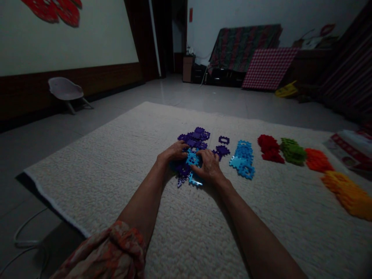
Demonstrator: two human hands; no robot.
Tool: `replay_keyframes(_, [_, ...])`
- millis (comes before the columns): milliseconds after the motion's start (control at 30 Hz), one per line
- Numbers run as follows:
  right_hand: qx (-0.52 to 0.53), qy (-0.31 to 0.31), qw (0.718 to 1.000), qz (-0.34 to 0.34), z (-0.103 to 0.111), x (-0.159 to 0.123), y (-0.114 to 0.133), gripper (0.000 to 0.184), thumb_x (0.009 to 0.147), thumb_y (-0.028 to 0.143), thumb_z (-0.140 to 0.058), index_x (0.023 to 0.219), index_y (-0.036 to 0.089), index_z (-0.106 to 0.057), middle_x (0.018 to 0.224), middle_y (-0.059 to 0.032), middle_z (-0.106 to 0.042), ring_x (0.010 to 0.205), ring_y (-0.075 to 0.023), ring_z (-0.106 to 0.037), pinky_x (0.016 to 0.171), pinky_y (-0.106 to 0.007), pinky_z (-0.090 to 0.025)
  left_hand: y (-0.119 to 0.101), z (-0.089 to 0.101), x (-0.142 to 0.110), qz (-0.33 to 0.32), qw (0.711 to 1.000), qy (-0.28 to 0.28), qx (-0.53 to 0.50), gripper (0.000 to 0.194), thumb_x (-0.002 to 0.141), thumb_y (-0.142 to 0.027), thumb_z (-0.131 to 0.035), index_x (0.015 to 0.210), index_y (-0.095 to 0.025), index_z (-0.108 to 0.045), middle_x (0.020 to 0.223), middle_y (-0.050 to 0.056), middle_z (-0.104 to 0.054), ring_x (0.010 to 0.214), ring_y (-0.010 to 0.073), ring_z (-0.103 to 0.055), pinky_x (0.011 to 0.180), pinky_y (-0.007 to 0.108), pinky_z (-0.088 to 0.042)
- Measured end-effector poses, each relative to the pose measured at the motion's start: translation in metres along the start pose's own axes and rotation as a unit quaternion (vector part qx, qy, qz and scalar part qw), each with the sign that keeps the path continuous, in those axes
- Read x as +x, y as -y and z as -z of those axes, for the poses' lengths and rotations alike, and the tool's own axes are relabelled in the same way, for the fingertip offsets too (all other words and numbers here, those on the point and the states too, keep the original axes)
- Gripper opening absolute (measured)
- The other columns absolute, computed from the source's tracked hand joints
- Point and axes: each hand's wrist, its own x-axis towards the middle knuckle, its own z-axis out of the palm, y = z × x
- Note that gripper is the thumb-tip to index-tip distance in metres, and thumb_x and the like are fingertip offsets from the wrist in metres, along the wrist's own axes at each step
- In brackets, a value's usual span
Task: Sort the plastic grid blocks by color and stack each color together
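A light blue notched building tile [192,158] is between my two hands, above a mixed pile. My left hand [175,151] has its fingers curled against the tile's left edge, with the thumb hidden. On the other side, my right hand [209,164] pinches the tile's right edge between thumb and fingers. Purple tiles [183,170] and another light blue tile [195,179] lie beneath and in front of the hands. Just beyond is a heap of purple tiles [197,134]. A few more purple tiles [222,150] lie right of my right hand.
Sorted to the right on the cream mat [122,155] are piles of light blue tiles [243,159], red tiles [269,148], green tiles [293,151], orange tiles [319,159] and yellow-orange tiles [348,193]. A printed bag [351,149] sits at the right edge. A small chair [65,90] stands far left.
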Motion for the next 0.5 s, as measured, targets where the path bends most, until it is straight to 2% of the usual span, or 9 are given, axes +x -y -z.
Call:
replay_keyframes(233, [0.018, -0.013, 1.0, -0.009, 0.0007, -0.0043, 0.0007, 0.035, 0.08, 0.038, -0.065, 0.11, 0.022, -0.057, 0.115, -0.0137, -0.066, 0.115, -0.0333, -0.055, 0.104, -0.055, -0.032, -0.0046, 0.0033, -0.0013, -0.013, 0.999, 0.01, -0.037, 0.036, 0.069, -0.014, -0.064, 0.103, -0.022, -0.072, 0.113, 0.011, -0.069, 0.107, 0.0253, -0.065, 0.097, 0.039, -0.054])
replay_keyframes(500, [0.03, -0.046, 0.998, 0.004, 0.0027, -0.0029, 0.0015, 0.029, 0.082, 0.032, -0.062, 0.109, 0.022, -0.062, 0.112, -0.0114, -0.071, 0.12, -0.033, -0.055, 0.11, -0.059, -0.025, -0.0082, 0.0017, 0.001, 0.022, 0.998, -0.028, -0.051, 0.025, 0.065, -0.014, -0.065, 0.089, -0.022, -0.068, 0.101, 0.008, -0.069, 0.098, 0.0252, -0.065, 0.089, 0.039, -0.056])
